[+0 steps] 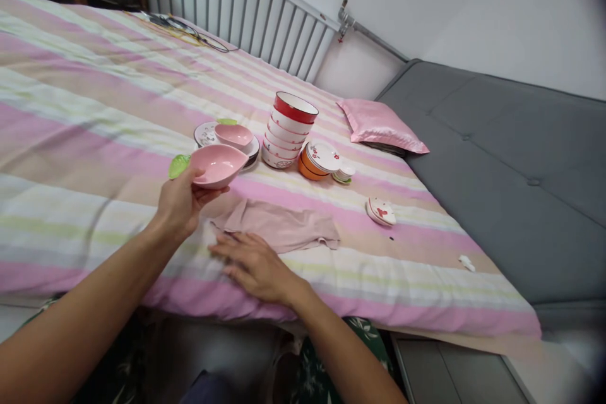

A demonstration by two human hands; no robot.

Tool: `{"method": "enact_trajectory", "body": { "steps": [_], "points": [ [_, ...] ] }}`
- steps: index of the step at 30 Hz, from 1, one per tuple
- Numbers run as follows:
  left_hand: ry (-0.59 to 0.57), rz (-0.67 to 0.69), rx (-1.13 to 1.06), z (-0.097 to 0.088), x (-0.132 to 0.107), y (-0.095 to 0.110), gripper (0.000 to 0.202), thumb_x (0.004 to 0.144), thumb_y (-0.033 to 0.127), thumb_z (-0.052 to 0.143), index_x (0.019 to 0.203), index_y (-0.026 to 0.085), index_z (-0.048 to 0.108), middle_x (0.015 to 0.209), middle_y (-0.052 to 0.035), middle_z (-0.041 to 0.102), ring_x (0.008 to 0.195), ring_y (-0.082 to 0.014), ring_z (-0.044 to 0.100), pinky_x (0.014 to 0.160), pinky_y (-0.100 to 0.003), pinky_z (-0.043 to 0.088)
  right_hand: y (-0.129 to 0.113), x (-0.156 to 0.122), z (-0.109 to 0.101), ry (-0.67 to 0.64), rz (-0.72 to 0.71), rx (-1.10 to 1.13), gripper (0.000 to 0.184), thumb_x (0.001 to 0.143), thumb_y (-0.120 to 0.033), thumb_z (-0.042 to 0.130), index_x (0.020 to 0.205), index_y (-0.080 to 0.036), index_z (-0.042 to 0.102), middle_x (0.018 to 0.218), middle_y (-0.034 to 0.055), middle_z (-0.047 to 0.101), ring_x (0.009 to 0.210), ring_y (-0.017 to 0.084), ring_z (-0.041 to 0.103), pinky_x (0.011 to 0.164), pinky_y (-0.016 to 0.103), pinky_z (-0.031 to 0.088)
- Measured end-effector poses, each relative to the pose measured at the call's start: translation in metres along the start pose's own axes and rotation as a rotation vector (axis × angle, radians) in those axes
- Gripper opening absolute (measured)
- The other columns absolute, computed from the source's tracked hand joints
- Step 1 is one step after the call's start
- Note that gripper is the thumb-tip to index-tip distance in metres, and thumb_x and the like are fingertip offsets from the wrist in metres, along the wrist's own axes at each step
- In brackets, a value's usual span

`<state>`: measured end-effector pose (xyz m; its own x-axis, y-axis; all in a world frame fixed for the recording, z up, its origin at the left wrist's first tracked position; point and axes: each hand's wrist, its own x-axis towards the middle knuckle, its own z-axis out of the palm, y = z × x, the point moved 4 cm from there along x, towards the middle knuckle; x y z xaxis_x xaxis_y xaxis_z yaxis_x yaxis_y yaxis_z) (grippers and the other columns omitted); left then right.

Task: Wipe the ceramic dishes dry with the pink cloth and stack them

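Note:
Raised over the striped bed, a pink strawberry-shaped bowl (220, 164) with a green leaf tab is gripped at its leaf end by my left hand (182, 199). My right hand (255, 265) rests low, fingers spread, at the front edge of a crumpled dusty-pink cloth (284, 224). A second pink bowl (233, 134) of the same shape sits on a stack of patterned plates (204, 134) behind the held bowl. To the right of the plates rises a tall stack of white bowls (284, 139), topped by a red-banded bowl (296, 108).
Orange bowls (310, 169) with white dishes (324, 156) on top stand beside the tall stack, near small white dishes (345, 172). Farther right lie heart-shaped dishes (381, 211) and a white scrap (466, 263). A pink pillow (381, 123) and cables (182, 28) are behind.

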<state>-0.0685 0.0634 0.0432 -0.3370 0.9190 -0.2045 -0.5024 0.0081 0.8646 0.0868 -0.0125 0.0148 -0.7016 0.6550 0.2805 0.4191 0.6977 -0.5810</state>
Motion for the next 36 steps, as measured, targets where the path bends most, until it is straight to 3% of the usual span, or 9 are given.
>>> {"method": "enact_trajectory", "body": {
  "steps": [2, 6, 11, 16, 20, 23, 26, 31, 36],
  "points": [
    [0.005, 0.021, 0.007, -0.001, 0.001, 0.002, 0.011, 0.078, 0.012, 0.052, 0.086, 0.007, 0.057, 0.061, -0.0006, 0.062, 0.058, -0.0145, 0.065, 0.062, -0.025, 0.052, -0.01, -0.001, 0.006, -0.054, -0.037, -0.051, 0.031, 0.092, -0.033, 0.05, 0.119, -0.024, 0.061, 0.129, 0.0039, 0.059, 0.131, 0.018, 0.041, 0.108, 0.038, 0.029],
    [-0.031, 0.006, 0.054, 0.002, -0.002, -0.002, 0.014, 0.075, 0.015, 0.055, 0.086, 0.007, 0.058, 0.061, -0.0011, 0.061, 0.056, -0.0162, 0.066, 0.062, -0.027, 0.053, -0.004, -0.003, -0.009, 0.057, 0.019, -0.019, 0.022, 0.092, -0.029, 0.05, 0.103, -0.023, 0.069, 0.108, 0.0015, 0.071, 0.11, 0.015, 0.06, 0.102, 0.031, 0.036],
    [-0.175, -0.047, 0.185, 0.014, -0.019, -0.022, 0.021, 0.069, 0.023, 0.064, 0.085, 0.01, 0.062, 0.068, -0.002, 0.064, 0.058, -0.0164, 0.064, 0.057, -0.028, 0.054, 0.045, -0.022, -0.055, 0.326, 0.55, -0.169, 0.018, 0.085, -0.027, 0.055, 0.091, -0.026, 0.071, 0.095, -0.001, 0.074, 0.09, 0.016, 0.067, 0.084, 0.027, 0.048],
    [-0.416, -0.092, 0.547, 0.024, -0.041, -0.06, 0.031, 0.067, 0.044, 0.069, 0.074, 0.014, 0.063, 0.064, -0.0054, 0.067, 0.061, -0.0223, 0.064, 0.052, -0.028, 0.049, 0.093, -0.066, -0.103, 0.531, 0.903, -0.359, 0.029, 0.081, -0.026, 0.052, 0.104, -0.016, 0.067, 0.109, 0.0153, 0.067, 0.106, 0.03, 0.059, 0.093, 0.044, 0.04],
    [-0.506, -0.069, 0.847, 0.027, -0.045, -0.076, 0.041, 0.076, 0.056, 0.054, 0.058, 0.019, 0.055, 0.054, -0.0068, 0.064, 0.052, -0.0232, 0.063, 0.048, -0.029, 0.044, 0.12, -0.093, -0.115, 0.542, 1.095, -0.35, 0.039, 0.076, -0.039, 0.057, 0.104, -0.012, 0.064, 0.104, 0.0222, 0.066, 0.103, 0.035, 0.06, 0.087, 0.047, 0.043],
    [-0.477, 0.011, 0.973, 0.028, -0.042, -0.071, 0.046, 0.078, 0.058, 0.049, 0.051, 0.021, 0.049, 0.048, -0.0069, 0.059, 0.049, -0.0242, 0.06, 0.05, -0.03, 0.04, 0.132, -0.098, -0.111, 0.531, 1.132, -0.28, 0.04, 0.072, -0.044, 0.062, 0.094, -0.011, 0.066, 0.101, 0.0236, 0.066, 0.102, 0.035, 0.061, 0.086, 0.046, 0.044],
    [-0.431, 0.142, 1.108, 0.027, -0.038, -0.06, 0.044, 0.076, 0.057, 0.051, 0.052, 0.02, 0.049, 0.057, -0.0103, 0.06, 0.063, -0.0294, 0.062, 0.058, -0.033, 0.037, 0.138, -0.095, -0.105, 0.553, 1.108, -0.187, 0.042, 0.067, -0.044, 0.066, 0.094, -0.012, 0.066, 0.104, 0.0224, 0.066, 0.105, 0.035, 0.06, 0.089, 0.044, 0.044],
    [-0.402, 0.356, 1.451, 0.025, -0.035, -0.047, 0.056, 0.084, 0.06, 0.032, 0.078, 0.014, 0.063, 0.092, -0.0185, 0.065, 0.085, -0.0343, 0.062, 0.068, -0.037, 0.039, 0.14, -0.091, -0.098, 0.619, 1.068, 0.053, 0.05, 0.057, -0.032, 0.073, 0.103, -0.013, 0.063, 0.093, 0.0121, 0.07, 0.089, 0.027, 0.066, 0.076, 0.037, 0.051],
    [-0.379, 0.378, 1.529, 0.02, -0.026, -0.036, 0.061, 0.087, 0.058, 0.025, 0.103, 0.016, 0.067, 0.112, -0.0169, 0.064, 0.099, -0.0345, 0.06, 0.076, -0.038, 0.041, 0.126, -0.074, -0.095, 0.684, 0.901, 0.337, 0.051, 0.07, -0.029, 0.062, 0.117, -0.011, 0.056, 0.099, 0.0105, 0.07, 0.077, 0.019, 0.068, 0.061, 0.029, 0.055]
  ]
}}
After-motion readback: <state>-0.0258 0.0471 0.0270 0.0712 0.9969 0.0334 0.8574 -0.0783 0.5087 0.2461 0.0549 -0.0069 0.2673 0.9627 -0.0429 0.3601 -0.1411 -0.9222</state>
